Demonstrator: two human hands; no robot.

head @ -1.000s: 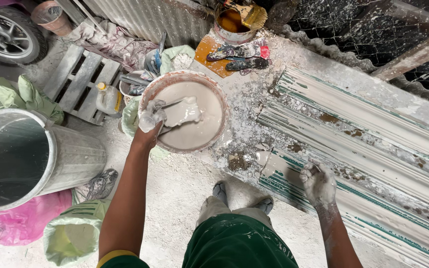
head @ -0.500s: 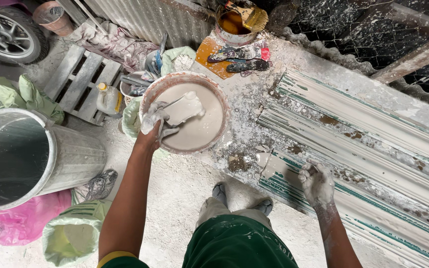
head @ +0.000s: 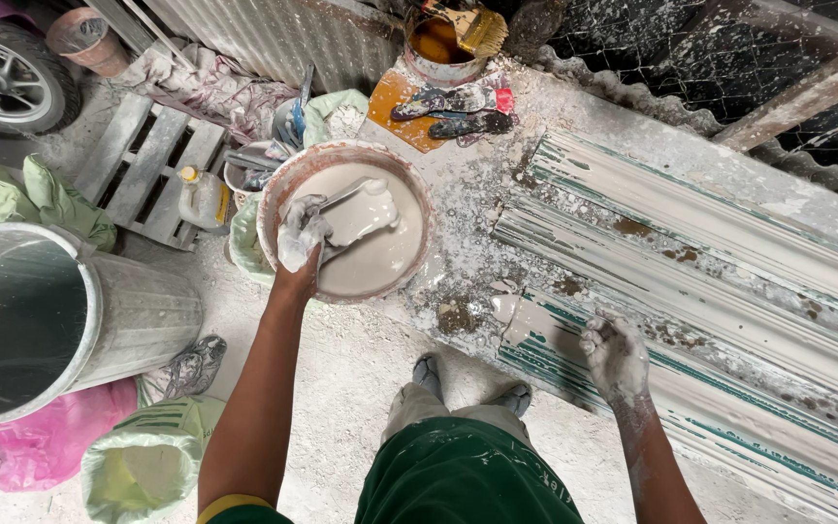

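Down at the far left of the surface [head: 458,209] sits a round basin [head: 283,184] of pale wet plaster. His left hand [head: 300,236], coated white, has its grip closed on a flat trowel [head: 346,209] laden with plaster inside the basin. Over to the right, his right hand [head: 615,354] rests knuckles-down, fingers curled shut, on the long moulded cornice form [head: 729,281]. Left of him stands a metal bin [head: 41,315].
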